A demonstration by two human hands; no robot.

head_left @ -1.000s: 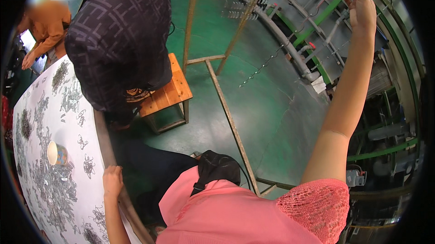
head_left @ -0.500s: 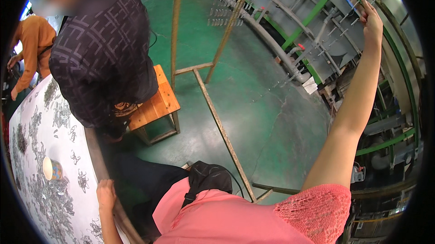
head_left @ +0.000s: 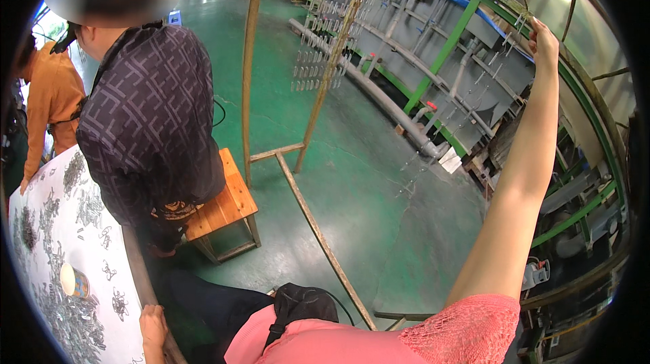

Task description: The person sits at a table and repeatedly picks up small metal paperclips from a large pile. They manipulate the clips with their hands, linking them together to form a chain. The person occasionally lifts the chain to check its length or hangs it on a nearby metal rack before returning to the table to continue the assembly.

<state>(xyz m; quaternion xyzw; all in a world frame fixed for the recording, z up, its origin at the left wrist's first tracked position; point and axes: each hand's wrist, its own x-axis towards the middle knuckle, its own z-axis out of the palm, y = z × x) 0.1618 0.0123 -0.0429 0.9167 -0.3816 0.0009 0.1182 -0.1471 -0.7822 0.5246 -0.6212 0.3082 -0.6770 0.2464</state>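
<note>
My right hand (head_left: 544,38) is stretched far up to the upper right, at a curved metal rail (head_left: 588,86). Its fingers are pinched at a thin wire hook (head_left: 523,20) that hangs from the rail; whether anything else is in the hand is too small to tell. My left hand (head_left: 154,327) rests at the lower left on the wooden edge of a table (head_left: 135,273), holding nothing. A white sheet (head_left: 40,229) strewn with several small grey metal parts covers the table. A paper cup (head_left: 73,281) stands on it near my left hand.
A person in a dark patterned shirt (head_left: 152,127) stands close by the table, with a wooden stool (head_left: 227,205) behind them. Another person in orange (head_left: 51,103) is further left. A rusty metal frame (head_left: 315,225) crosses the green floor. Racks of hanging hooks (head_left: 318,59) stand behind it.
My right hand has stayed up at the rail and shifted slightly along it. The view has swung, so the people and the table sit more to the left. My left hand stays on the table edge.
</note>
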